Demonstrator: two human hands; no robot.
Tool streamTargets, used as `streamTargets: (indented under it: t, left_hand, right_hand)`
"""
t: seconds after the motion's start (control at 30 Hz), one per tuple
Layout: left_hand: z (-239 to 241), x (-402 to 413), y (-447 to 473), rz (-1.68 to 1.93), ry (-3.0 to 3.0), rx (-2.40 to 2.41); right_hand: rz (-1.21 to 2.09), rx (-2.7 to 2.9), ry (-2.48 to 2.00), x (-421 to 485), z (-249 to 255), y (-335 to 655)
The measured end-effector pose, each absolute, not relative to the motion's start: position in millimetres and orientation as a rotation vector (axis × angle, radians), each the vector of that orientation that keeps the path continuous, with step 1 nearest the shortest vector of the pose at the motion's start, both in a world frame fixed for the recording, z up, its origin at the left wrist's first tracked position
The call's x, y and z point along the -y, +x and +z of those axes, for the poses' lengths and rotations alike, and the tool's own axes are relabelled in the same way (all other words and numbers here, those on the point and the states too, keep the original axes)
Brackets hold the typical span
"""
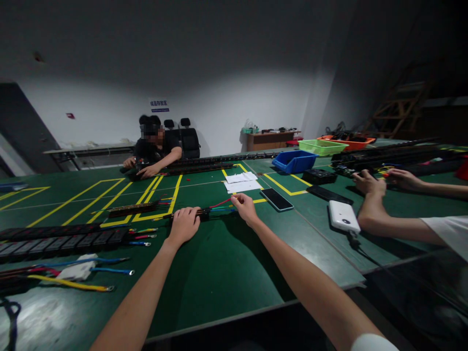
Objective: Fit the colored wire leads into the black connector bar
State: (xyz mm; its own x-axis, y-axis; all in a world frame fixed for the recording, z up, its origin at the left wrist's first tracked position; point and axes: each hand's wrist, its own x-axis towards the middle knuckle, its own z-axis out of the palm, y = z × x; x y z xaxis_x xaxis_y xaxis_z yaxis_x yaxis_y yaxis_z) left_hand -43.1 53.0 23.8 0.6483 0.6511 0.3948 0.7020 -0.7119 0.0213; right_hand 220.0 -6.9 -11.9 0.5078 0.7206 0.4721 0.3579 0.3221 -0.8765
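Note:
My left hand [185,224] lies closed over a dark, narrow strip-like assembly [204,213], pressing it against the green table. From the assembly's right end, a red wire [220,203] and blue-green wires [221,208] stick out. The thumb and fingers of my right hand [244,206] pinch the red wire near its tip, which the fingers hide. To the left lies a similar assembly [133,209] with thin coloured wires at its end.
Black socket strips [87,241] and lugged cables [69,282] lie at the left. A phone [277,199], papers [241,182], a blue bin [294,161] and a white power bank [343,216] are to the right. Co-workers sit opposite [155,151] and at right [373,200].

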Motion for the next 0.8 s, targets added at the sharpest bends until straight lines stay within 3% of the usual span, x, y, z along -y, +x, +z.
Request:
streamTargets:
  t: [0.43,0.8]
  left_hand:
    - [25.4,-52.4,-43.9,-0.589,-2.781,1.153]
    - [24.9,-52.2,-42.9,-0.563,-2.719,1.134]
  right_hand:
    - [0.290,0.960,-1.616,11.0,-17.5,222.4]
    - [0.204,1.012,-1.487,16.2,-4.2,214.3]
